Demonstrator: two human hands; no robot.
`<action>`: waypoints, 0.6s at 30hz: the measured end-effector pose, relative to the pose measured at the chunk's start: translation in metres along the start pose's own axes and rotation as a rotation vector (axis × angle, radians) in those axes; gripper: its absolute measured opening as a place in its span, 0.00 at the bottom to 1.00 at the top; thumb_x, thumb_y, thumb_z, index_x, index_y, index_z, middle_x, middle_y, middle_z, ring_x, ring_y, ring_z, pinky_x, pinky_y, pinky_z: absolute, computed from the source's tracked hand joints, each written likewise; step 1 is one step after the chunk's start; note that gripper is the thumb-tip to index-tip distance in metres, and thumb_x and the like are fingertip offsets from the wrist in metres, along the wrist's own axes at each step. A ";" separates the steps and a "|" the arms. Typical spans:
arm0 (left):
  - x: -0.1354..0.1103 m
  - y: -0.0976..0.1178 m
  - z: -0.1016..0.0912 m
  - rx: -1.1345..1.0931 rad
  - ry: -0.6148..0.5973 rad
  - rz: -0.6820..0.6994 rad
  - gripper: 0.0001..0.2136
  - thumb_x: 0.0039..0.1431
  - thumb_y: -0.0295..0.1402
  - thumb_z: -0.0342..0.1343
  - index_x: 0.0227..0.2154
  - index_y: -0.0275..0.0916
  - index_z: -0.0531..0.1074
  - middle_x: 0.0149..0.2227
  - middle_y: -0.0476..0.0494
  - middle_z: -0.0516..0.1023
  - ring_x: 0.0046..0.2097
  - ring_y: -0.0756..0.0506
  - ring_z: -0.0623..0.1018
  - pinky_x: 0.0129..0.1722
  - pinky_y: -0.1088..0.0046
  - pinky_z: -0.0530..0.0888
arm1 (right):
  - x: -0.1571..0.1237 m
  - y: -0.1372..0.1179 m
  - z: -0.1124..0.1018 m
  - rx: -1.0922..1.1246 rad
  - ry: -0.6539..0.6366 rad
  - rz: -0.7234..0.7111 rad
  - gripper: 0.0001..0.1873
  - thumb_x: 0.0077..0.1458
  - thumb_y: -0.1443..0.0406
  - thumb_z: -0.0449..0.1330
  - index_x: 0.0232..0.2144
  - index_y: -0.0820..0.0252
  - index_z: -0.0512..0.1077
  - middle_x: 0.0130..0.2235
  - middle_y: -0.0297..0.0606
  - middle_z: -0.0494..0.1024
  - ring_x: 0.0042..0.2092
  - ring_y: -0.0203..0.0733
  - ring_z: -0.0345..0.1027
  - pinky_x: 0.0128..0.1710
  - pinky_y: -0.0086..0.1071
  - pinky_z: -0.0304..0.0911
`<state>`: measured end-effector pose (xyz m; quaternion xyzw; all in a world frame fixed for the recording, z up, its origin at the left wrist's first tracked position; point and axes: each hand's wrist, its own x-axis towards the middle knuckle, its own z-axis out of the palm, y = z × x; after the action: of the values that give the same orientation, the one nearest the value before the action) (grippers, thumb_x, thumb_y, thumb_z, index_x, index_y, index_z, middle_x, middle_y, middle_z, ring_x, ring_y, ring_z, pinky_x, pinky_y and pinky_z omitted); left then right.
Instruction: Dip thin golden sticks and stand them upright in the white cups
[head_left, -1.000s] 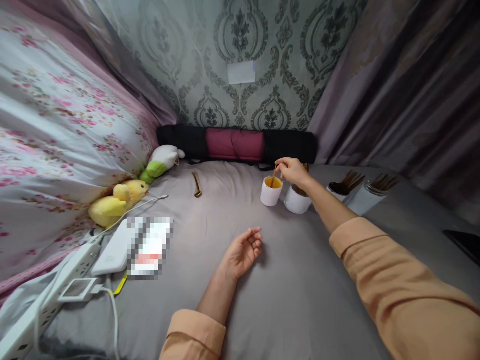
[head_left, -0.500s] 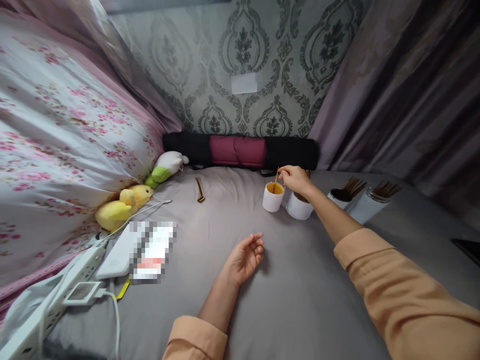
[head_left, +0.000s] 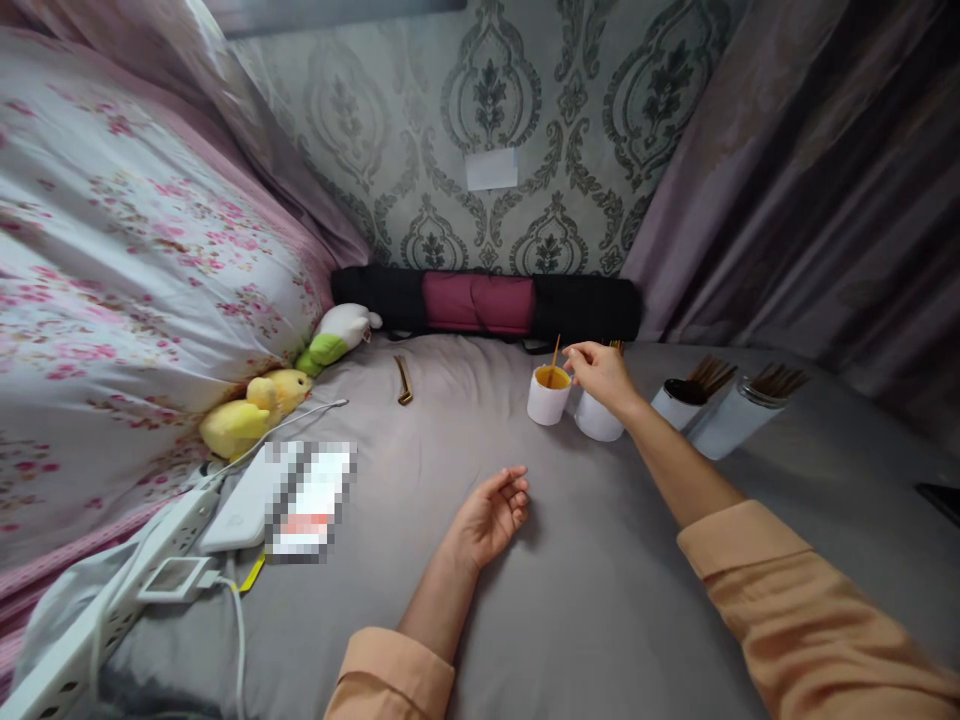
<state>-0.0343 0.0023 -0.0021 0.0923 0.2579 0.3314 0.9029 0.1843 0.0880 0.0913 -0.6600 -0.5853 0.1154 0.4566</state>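
A thin yellow-brown stick (head_left: 556, 352) leans upright in a small white cup (head_left: 547, 405) with a yellow inside. Just right of that stick is my right hand (head_left: 600, 373), apart from it, with fingers slightly bent and nothing visible between them. The hand partly covers a second white cup (head_left: 598, 420), whose stick tips show behind the knuckles. My left hand (head_left: 491, 515) lies on the grey sheet (head_left: 592, 600), palm turned sideways, fingers loosely curled and holding nothing.
Two white containers (head_left: 739, 420) with brown sticks stand tilted-looking at right. A brass-coloured bent piece (head_left: 404, 380) lies left of the cups. Plush toys (head_left: 236, 428), a power strip (head_left: 112, 610) and white cables lie at left. A black and maroon roll (head_left: 480, 302) lines the wall.
My right hand has let go of the stick, which now stands in the yellow-lined cup. The hand has shifted slightly right and down. My left hand stays put.
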 end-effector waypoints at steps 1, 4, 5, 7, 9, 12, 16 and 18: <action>0.000 0.000 0.000 -0.001 -0.004 0.000 0.07 0.55 0.29 0.51 0.35 0.30 0.70 0.27 0.44 0.71 0.25 0.54 0.70 0.22 0.80 0.64 | -0.004 -0.001 0.002 0.028 0.009 0.003 0.13 0.52 0.62 0.49 0.33 0.62 0.72 0.28 0.38 0.76 0.21 0.32 0.65 0.23 0.27 0.60; 0.001 0.000 -0.002 -0.005 -0.018 0.002 0.08 0.55 0.29 0.51 0.34 0.30 0.70 0.27 0.44 0.71 0.25 0.54 0.69 0.22 0.80 0.64 | -0.019 -0.005 0.007 0.118 0.013 0.036 0.15 0.53 0.59 0.49 0.33 0.61 0.71 0.28 0.38 0.75 0.21 0.33 0.64 0.21 0.26 0.59; 0.001 0.000 -0.002 -0.006 -0.024 0.002 0.08 0.55 0.30 0.51 0.34 0.30 0.70 0.26 0.44 0.71 0.24 0.54 0.69 0.22 0.80 0.64 | -0.025 -0.006 0.010 0.132 0.012 0.050 0.15 0.53 0.57 0.49 0.32 0.61 0.71 0.28 0.38 0.75 0.20 0.33 0.63 0.20 0.26 0.58; 0.001 0.000 -0.003 -0.005 -0.033 0.004 0.08 0.54 0.30 0.52 0.34 0.30 0.70 0.26 0.44 0.71 0.24 0.54 0.69 0.22 0.80 0.63 | -0.035 -0.009 0.014 0.179 0.001 0.070 0.16 0.52 0.55 0.50 0.30 0.61 0.70 0.27 0.38 0.75 0.20 0.33 0.63 0.20 0.27 0.58; 0.001 0.000 -0.003 -0.003 -0.039 0.007 0.08 0.54 0.30 0.52 0.33 0.30 0.71 0.26 0.44 0.71 0.25 0.54 0.69 0.22 0.80 0.63 | -0.046 -0.013 0.018 0.232 -0.022 0.091 0.17 0.52 0.54 0.50 0.29 0.60 0.70 0.26 0.38 0.74 0.20 0.33 0.63 0.19 0.27 0.57; 0.001 0.000 -0.004 0.003 -0.045 0.014 0.07 0.54 0.30 0.53 0.33 0.30 0.71 0.26 0.44 0.71 0.25 0.54 0.69 0.22 0.80 0.63 | -0.063 -0.016 0.026 0.279 -0.073 0.121 0.17 0.51 0.52 0.50 0.29 0.58 0.69 0.25 0.37 0.73 0.19 0.34 0.63 0.17 0.27 0.56; 0.001 0.000 -0.004 0.006 -0.045 0.026 0.07 0.53 0.30 0.53 0.33 0.30 0.71 0.27 0.44 0.71 0.25 0.54 0.69 0.22 0.81 0.63 | -0.086 -0.011 0.043 0.322 -0.109 0.179 0.17 0.51 0.51 0.50 0.26 0.57 0.68 0.23 0.35 0.72 0.19 0.34 0.63 0.16 0.28 0.56; 0.001 0.000 -0.005 0.002 -0.047 0.028 0.07 0.53 0.30 0.53 0.32 0.30 0.71 0.26 0.44 0.72 0.25 0.54 0.69 0.22 0.81 0.63 | -0.097 -0.005 0.053 0.327 -0.113 0.203 0.18 0.51 0.51 0.49 0.26 0.57 0.68 0.22 0.35 0.71 0.19 0.35 0.63 0.17 0.28 0.56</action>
<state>-0.0358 0.0030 -0.0065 0.1045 0.2354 0.3416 0.9039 0.1166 0.0270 0.0281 -0.6251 -0.5139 0.2912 0.5103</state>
